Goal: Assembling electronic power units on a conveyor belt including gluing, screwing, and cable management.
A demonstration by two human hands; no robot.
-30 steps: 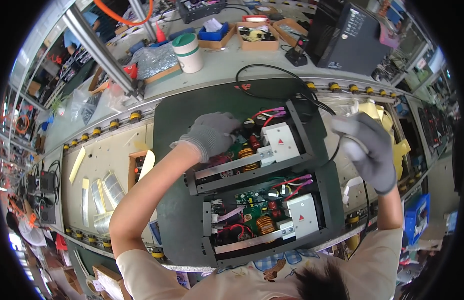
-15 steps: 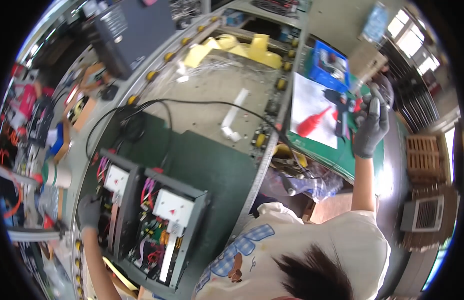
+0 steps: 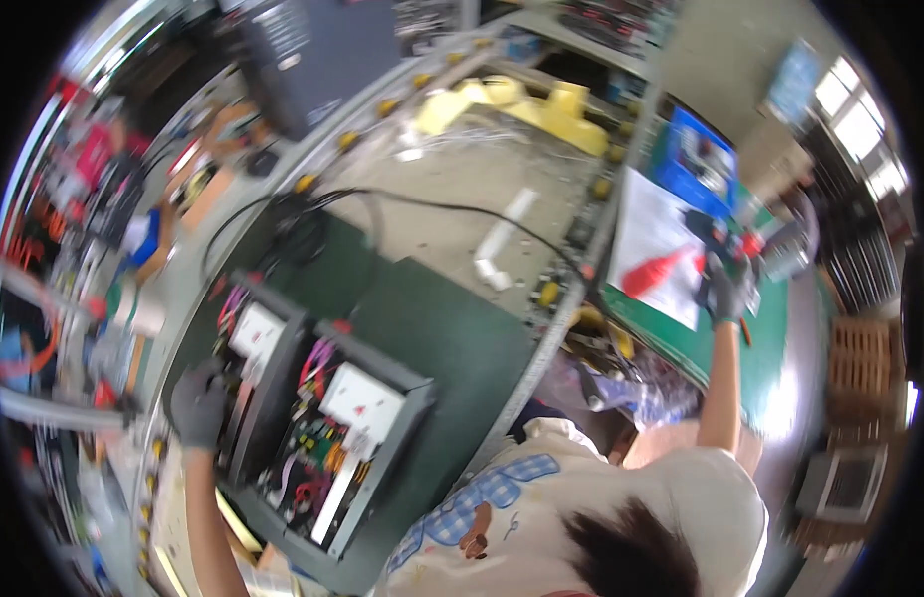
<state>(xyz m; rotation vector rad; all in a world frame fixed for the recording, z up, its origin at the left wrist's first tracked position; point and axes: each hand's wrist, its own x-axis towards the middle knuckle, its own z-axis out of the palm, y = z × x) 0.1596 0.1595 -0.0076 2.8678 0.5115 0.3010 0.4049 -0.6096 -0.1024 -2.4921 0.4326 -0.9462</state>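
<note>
My left hand (image 3: pixel 199 406), in a grey glove, is at the left side of an open dark metal chassis (image 3: pixel 422 386). Its fingers are curled near the chassis edge; what they hold, if anything, is hidden. Inside the chassis are wires, circuit boards and a white plate (image 3: pixel 362 400). Off to the right, my gloved right hand (image 3: pixel 725 295) is low over a green side table (image 3: pixel 671 333), among dark tools. Motion smears its fingers, and I cannot tell whether they grip a tool. A red squeeze bottle (image 3: pixel 653 274) lies just left of it on white paper (image 3: pixel 636 221).
A black cable (image 3: pixel 437 206) runs across the bench to the side table. Behind the paper stands a blue bin (image 3: pixel 693 164) of small parts. Yellow pieces (image 3: pixel 576 119) and a white strip (image 3: pixel 507 229) lie beyond the chassis. Roller rails (image 3: pixel 549 292) border the bench.
My right hand has come down from its raised position to the tools on the side table. The whole view has shifted, and my left hand remains beside the chassis.
</note>
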